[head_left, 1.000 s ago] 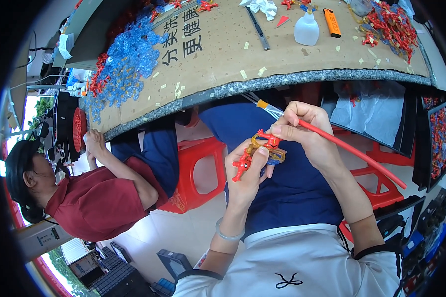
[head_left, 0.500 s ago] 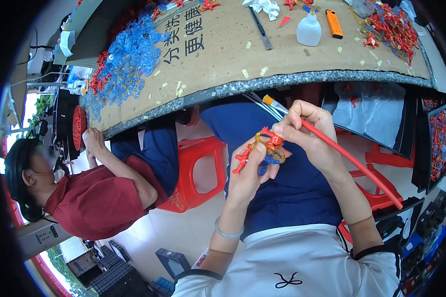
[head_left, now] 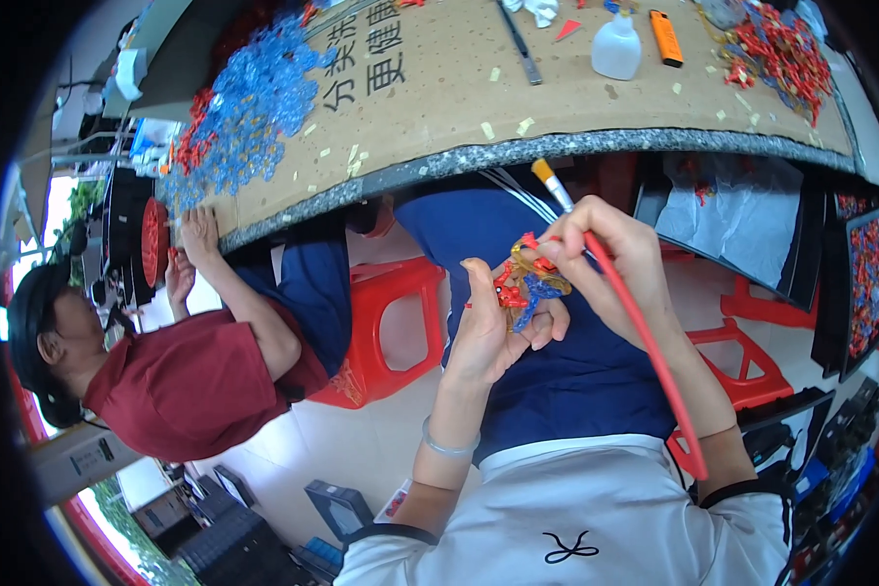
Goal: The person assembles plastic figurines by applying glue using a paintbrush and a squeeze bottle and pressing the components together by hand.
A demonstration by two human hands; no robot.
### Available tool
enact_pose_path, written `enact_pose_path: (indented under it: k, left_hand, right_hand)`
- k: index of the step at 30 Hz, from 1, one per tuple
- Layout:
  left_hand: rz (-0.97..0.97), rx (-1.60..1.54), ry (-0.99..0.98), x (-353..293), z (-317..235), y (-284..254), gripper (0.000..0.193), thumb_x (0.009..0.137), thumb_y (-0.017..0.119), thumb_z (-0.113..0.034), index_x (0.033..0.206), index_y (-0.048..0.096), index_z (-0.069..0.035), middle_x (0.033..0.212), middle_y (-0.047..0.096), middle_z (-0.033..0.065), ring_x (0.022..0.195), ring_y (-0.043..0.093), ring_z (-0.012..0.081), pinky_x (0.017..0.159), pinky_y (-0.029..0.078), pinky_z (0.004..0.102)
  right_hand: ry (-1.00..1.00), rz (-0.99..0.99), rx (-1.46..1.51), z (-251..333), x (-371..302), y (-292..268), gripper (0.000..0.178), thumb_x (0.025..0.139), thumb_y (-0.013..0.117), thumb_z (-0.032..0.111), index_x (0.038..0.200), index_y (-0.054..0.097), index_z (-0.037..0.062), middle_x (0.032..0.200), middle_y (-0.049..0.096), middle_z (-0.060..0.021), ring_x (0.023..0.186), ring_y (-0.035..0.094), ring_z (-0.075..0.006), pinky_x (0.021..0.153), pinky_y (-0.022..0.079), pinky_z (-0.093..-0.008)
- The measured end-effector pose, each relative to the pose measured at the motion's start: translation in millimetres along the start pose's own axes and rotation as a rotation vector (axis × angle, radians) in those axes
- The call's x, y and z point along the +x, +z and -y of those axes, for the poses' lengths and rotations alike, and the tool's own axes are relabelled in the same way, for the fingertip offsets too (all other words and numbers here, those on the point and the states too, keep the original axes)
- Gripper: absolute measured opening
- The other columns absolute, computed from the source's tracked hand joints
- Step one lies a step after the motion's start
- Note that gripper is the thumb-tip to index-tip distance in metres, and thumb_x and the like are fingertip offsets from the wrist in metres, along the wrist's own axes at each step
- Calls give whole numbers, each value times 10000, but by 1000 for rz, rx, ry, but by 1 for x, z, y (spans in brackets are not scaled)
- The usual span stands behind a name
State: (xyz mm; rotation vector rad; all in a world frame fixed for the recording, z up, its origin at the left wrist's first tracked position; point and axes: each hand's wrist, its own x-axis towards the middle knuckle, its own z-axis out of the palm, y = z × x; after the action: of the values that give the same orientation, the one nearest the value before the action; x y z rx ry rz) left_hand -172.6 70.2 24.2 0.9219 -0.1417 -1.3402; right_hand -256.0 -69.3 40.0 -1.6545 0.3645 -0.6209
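A small toy figure [head_left: 535,285] of red, yellow and clear blue plastic is between my hands above my lap. My left hand [head_left: 488,337] cradles it palm up, thumb raised and fingers curled beneath. My right hand [head_left: 617,256] pinches the toy's upper part between thumb and finger. That same hand also holds a paintbrush [head_left: 645,337], its red handle slanting down over my right forearm. The brush's yellow bristles point up toward the table edge. The toy's finer parts are partly hidden by my fingers.
On the cardboard-covered table [head_left: 439,117] lie a heap of clear blue pieces [head_left: 264,93], a red and yellow pile [head_left: 781,59], a white bottle [head_left: 616,49], an orange lighter-like object [head_left: 665,39] and a thin dark tool [head_left: 520,44]. A co-worker [head_left: 186,381] sits at left. A paper-lined tray [head_left: 732,215] is at right.
My left thumb has lifted off the toy, and the toy has turned in my fingers. The brush has swung steeper, its handle end dropping downward. The co-worker's hands have moved apart.
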Motion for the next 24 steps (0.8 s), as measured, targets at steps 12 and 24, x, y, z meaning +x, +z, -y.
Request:
enact_pose_path:
  k: [12, 24]
  left_hand:
    - [89, -125, -151, 10, 26, 15, 554, 863, 437, -623, 1113, 515, -135, 788, 547, -1, 526, 455, 65, 387, 345, 167]
    - [456, 263, -347, 48, 40, 80, 659, 876, 638, -359, 1327, 364, 37, 1265, 488, 297, 960, 619, 345, 779, 526, 328]
  right_hand:
    - [-78, 416, -107, -4, -25, -42, 221, 796, 630, 129, 799, 429, 36, 738, 537, -126, 686, 565, -300, 588, 420, -368]
    - [28, -871, -224, 36, -142, -274, 170, 829, 658, 23, 768, 505, 65, 799, 671, -93, 752, 658, -128, 675, 537, -275]
